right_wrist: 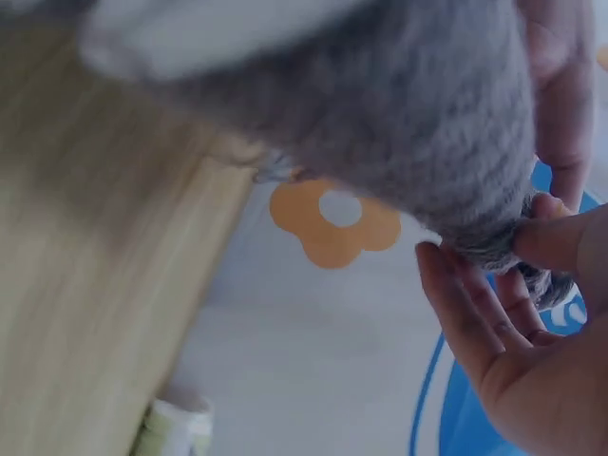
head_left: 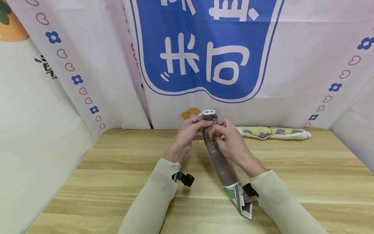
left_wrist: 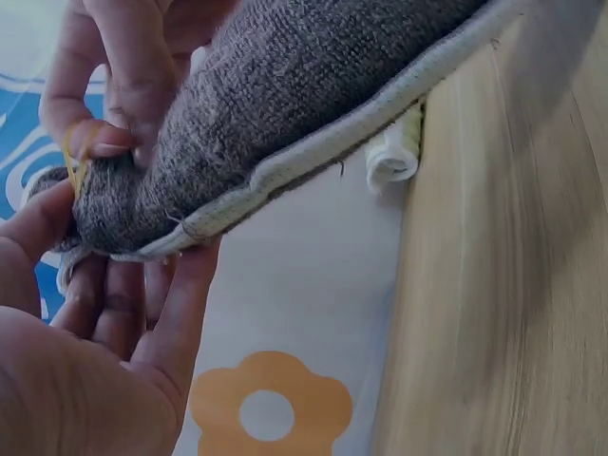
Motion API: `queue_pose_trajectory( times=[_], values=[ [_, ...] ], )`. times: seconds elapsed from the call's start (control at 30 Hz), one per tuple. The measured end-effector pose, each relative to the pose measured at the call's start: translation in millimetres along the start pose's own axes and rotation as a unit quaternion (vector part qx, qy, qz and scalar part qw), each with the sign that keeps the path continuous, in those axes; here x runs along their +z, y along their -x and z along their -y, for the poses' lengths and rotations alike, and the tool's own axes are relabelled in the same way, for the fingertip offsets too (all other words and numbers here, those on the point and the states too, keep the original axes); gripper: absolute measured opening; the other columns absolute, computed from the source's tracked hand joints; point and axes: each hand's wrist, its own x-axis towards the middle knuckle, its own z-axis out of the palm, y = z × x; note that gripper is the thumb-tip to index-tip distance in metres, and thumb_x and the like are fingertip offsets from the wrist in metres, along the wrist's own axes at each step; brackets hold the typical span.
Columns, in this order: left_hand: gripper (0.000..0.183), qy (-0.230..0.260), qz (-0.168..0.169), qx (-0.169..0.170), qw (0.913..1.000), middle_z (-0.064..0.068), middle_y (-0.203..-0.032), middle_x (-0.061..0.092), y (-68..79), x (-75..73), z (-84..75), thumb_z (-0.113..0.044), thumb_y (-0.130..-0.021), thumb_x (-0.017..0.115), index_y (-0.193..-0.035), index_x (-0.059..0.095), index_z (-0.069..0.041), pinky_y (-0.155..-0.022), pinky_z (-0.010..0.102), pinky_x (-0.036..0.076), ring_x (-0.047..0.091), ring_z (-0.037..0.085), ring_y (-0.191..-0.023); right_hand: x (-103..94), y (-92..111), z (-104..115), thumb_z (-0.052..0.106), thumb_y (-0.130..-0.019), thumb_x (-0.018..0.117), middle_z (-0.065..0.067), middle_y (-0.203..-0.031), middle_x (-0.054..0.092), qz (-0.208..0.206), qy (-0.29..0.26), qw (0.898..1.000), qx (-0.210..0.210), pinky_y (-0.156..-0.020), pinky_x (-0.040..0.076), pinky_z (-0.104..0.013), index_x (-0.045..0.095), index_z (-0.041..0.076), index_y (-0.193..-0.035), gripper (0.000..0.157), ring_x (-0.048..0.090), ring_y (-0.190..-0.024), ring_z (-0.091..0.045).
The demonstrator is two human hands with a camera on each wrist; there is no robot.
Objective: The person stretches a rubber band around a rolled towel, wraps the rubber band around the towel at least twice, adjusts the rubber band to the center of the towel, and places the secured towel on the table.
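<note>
A brown-grey rolled towel (head_left: 222,165) with white edging slants over the wooden table, its upper end raised off it and its loose flap (head_left: 243,204) towards the front. My left hand (head_left: 187,133) grips the towel close to the upper end, thumb on top and fingers underneath. A thin yellow rubber band (left_wrist: 78,169) loops about the narrowed neck there. The right hand (head_left: 230,139) pinches at the band with curled fingers, right beside the left thumb. In the right wrist view the right hand (right_wrist: 532,332) has thumb and fingertips at the towel's neck.
Behind the right hand, a yellow-green rolled towel (head_left: 271,132) with dark spots lies along the back edge of the wooden table (head_left: 117,182). A printed cloth backdrop (head_left: 117,65) with a blue sign rises behind the table. Each wrist wears a black camera (head_left: 186,179).
</note>
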Motion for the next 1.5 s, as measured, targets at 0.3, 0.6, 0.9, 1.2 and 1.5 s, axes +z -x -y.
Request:
queue_pose_trajectory(
  times=[0.3, 0.6, 0.9, 1.2, 1.5],
  values=[
    [0.014, 0.017, -0.052, 0.024, 0.9982, 0.005, -0.100, 0.070, 3.6, 7.3, -1.4, -0.019, -0.090, 0.084, -0.097, 0.077, -0.008, -0.059, 0.028, 0.059, 0.065, 0.016, -0.081, 0.0, 1, 16, 0.015, -0.092, 0.079, -0.014, -0.113, 0.059, 0.006, 0.152, 0.987, 0.054, -0.055, 0.050, -0.040, 0.071, 0.010, -0.099, 0.011, 0.058, -0.068, -0.024],
    [0.019, -0.022, -0.018, 0.061, 0.9977, 0.009, -0.110, 0.064, 5.8, 9.0, -0.1, -0.022, -0.094, 0.081, -0.098, 0.072, -0.006, -0.067, 0.035, 0.063, 0.066, 0.019, -0.088, 0.3, 1, 16, 0.022, -0.088, 0.087, -0.012, -0.097, 0.065, 0.013, 0.113, 0.987, 0.113, -0.062, 0.054, -0.041, 0.061, 0.004, -0.103, 0.034, 0.063, -0.076, -0.026],
    [0.012, 0.097, 0.149, 0.068, 0.9817, 0.005, -0.108, 0.062, -6.0, -13.6, 5.8, -0.014, -0.105, 0.057, -0.100, 0.067, -0.012, -0.083, 0.035, 0.059, 0.064, 0.017, -0.095, -22.3, -4, 4, 0.016, -0.094, 0.081, -0.013, -0.109, 0.066, 0.060, -0.209, 0.951, 0.220, -0.076, 0.058, -0.033, 0.061, 0.002, -0.113, 0.030, 0.068, -0.097, -0.025],
    [0.015, 0.131, 0.109, 0.041, 0.9845, 0.001, -0.089, 0.067, -6.3, -12.0, 4.5, -0.011, -0.102, 0.067, -0.087, 0.063, -0.011, -0.071, 0.024, 0.058, 0.064, 0.011, -0.078, -20.4, -5, 3, 0.024, -0.097, 0.080, -0.012, -0.107, 0.068, 0.081, -0.258, 0.936, 0.223, -0.083, 0.060, -0.038, 0.067, 0.002, -0.110, 0.029, 0.066, -0.098, -0.025],
    [0.033, 0.095, 0.049, 0.038, 0.9935, -0.001, -0.085, 0.057, -6.1, -8.8, 2.9, -0.007, -0.096, 0.074, -0.071, 0.054, -0.014, -0.065, 0.024, 0.055, 0.057, 0.012, -0.080, -14.0, -4, 3, 0.000, -0.095, 0.077, -0.015, -0.112, 0.060, 0.051, -0.126, 0.982, 0.133, -0.079, 0.059, -0.041, 0.071, 0.006, -0.101, 0.011, 0.068, -0.102, -0.032]
  ],
)
